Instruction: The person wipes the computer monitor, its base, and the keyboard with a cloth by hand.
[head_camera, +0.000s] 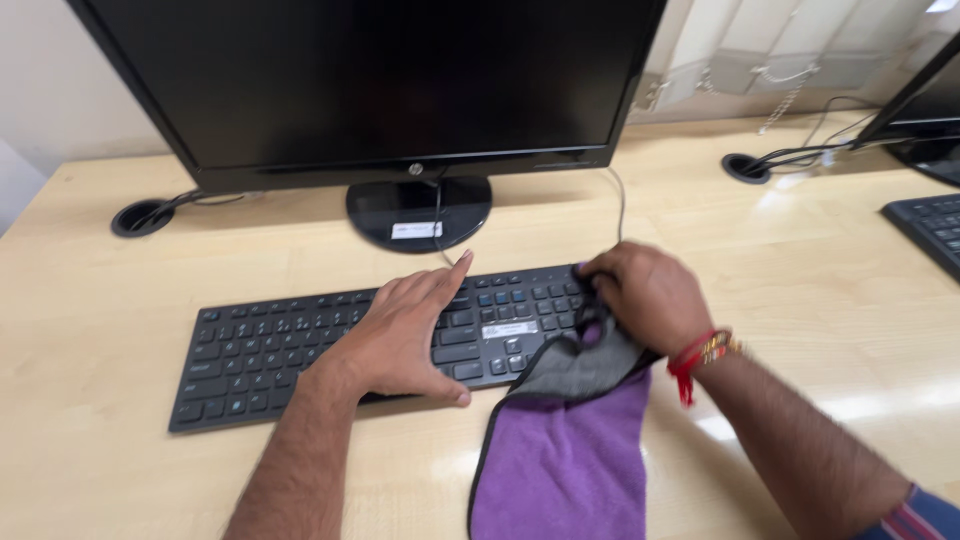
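While lying flat at frame centre, the left hand (405, 335) is pressing open-palmed on the black keyboard (300, 350), grasping nothing. Right hand (648, 295), grip clenched, is bunching the purple cloth (565, 450) against the keyboard's right end; the cloth is trailing to the lower edge of the tabletop (100, 480). Monitor (380, 80) is standing behind, upper centre.

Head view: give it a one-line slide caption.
Left hand lies flat on a black keyboard while the right hand presses a purple cloth against its right end.
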